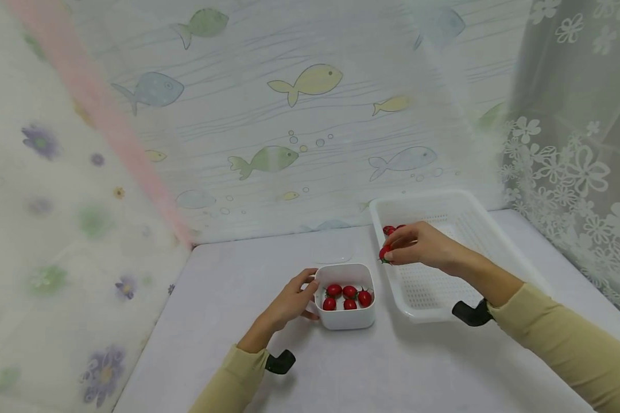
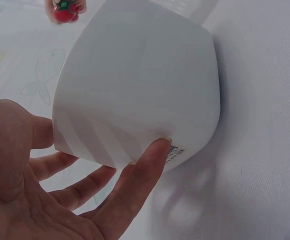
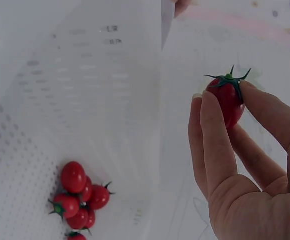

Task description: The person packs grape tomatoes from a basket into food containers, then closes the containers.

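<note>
Five cherry tomatoes (image 1: 347, 296) already sit in the white bowl (image 1: 345, 319) at lower centre of the head view, and we have one more cherry tomato (image 3: 230, 101) pinched in the right hand (image 1: 422, 246) between thumb and fingertips, at the near left rim of the perforated white tray (image 1: 496, 241) — not yet over the bowl. The left hand (image 1: 289, 302) touches the bowl's side with relaxed, straight fingers; the left wrist view shows only fingertips against the wall, so it steadies rather than clamps. A small cluster of tomatoes (image 3: 80, 201) remains in the tray, lower left of the right wrist view. Main risk as we judge it: the pinch is light on a round, smooth fruit — a slip over the tray rim or the bare table (image 1: 237, 287) and it rolls, probably toward the table edge. Second risk: releasing from height onto the five below could bounce the fruit out, since the bowl looks shallow. Third: the bowl is only braced on one side, so a knock from the right hand could skid it away from the left fingers. Squeezing harder to compensate could bruise or split the skin.
</note>
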`<state>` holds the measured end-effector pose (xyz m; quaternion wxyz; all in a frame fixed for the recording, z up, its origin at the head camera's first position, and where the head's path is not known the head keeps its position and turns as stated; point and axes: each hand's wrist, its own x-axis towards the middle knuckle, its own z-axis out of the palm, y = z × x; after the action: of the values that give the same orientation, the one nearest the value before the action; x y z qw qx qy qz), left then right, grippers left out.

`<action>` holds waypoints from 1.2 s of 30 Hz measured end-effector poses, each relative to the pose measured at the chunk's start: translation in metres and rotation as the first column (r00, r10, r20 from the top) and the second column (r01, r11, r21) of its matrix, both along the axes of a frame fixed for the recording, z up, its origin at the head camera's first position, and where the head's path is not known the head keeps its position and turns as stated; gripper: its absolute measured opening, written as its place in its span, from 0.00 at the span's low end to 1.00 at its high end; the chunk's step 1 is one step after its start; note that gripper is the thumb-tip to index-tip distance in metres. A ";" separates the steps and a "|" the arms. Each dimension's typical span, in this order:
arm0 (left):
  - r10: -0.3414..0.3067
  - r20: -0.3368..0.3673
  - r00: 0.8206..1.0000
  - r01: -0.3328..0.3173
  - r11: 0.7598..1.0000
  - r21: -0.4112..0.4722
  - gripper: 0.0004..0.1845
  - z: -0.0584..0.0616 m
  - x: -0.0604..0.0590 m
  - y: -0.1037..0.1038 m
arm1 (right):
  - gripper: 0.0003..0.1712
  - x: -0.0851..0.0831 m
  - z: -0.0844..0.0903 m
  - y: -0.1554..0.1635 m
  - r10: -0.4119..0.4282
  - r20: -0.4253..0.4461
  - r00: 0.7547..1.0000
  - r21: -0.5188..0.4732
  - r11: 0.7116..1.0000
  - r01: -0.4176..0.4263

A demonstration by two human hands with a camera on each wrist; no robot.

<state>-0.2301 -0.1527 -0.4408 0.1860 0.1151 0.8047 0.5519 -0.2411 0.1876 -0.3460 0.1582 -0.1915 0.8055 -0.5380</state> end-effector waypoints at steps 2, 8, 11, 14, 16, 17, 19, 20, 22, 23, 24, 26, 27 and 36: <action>0.003 0.002 1.000 -0.003 1.000 -0.003 0.22 0.000 0.000 0.000 | 0.15 0.002 -0.001 -0.003 0.000 -0.020 1.000 0.010 1.000 0.000; 0.005 -0.003 1.000 -0.005 1.000 -0.008 0.23 0.000 0.000 0.000 | 0.15 0.010 -0.006 -0.018 -0.024 -0.085 0.996 0.008 1.000 0.025; 0.000 -0.007 1.000 0.000 1.000 -0.006 0.23 0.001 0.001 0.000 | 0.15 0.015 -0.009 -0.028 -0.031 -0.121 0.992 0.020 0.999 0.034; 0.001 -0.005 1.000 -0.001 1.000 -0.012 0.23 0.001 0.001 -0.001 | 0.15 0.018 -0.014 -0.039 -0.034 -0.135 0.990 0.023 0.999 0.038; 0.000 -0.007 1.000 0.000 1.000 -0.015 0.23 0.001 0.001 -0.001 | 0.15 0.021 -0.016 -0.046 -0.034 -0.134 0.990 0.020 0.999 0.037; 0.002 -0.005 1.000 -0.002 1.000 -0.019 0.23 0.002 0.001 -0.001 | 0.15 0.022 -0.017 -0.049 -0.036 -0.129 0.991 0.018 0.999 0.039; 0.007 0.001 1.000 -0.007 1.000 -0.023 0.23 0.002 0.000 -0.001 | 0.15 0.023 -0.019 -0.056 -0.037 -0.136 0.990 0.024 0.999 0.041; 0.008 0.004 1.000 -0.008 1.000 -0.023 0.23 0.002 0.000 0.000 | 0.15 0.025 -0.020 -0.059 -0.043 -0.141 0.989 0.030 0.998 0.048; 0.005 0.005 1.000 -0.005 1.000 -0.016 0.23 0.001 0.000 0.000 | 0.15 0.026 -0.022 -0.065 -0.054 -0.156 0.986 0.044 0.997 0.062; 0.006 0.008 1.000 -0.006 1.000 -0.014 0.23 0.002 0.000 0.000 | 0.15 0.028 -0.024 -0.068 -0.059 -0.166 0.984 0.055 0.996 0.069; 0.003 0.008 1.000 -0.003 1.000 -0.009 0.23 0.001 0.000 0.000 | 0.15 0.029 -0.026 -0.071 -0.062 -0.183 0.981 0.072 0.995 0.076; -0.003 0.007 1.000 0.003 1.000 -0.002 0.23 0.001 -0.001 0.000 | 0.15 0.032 -0.029 -0.077 -0.066 -0.212 0.975 0.100 0.991 0.089; -0.005 0.005 1.000 0.005 1.000 0.001 0.23 0.001 -0.001 0.000 | 0.15 0.033 -0.032 -0.080 -0.060 -0.224 0.973 0.109 0.990 0.086; 0.003 0.001 1.000 -0.003 1.000 -0.002 0.23 0.003 0.001 0.000 | 0.13 0.034 -0.050 -0.102 -0.024 -0.234 0.972 0.098 0.994 0.048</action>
<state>-0.2294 -0.1530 -0.4382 0.1855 0.1134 0.8054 0.5514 -0.2067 0.0858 -0.3958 0.0627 -0.2300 0.8485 -0.4724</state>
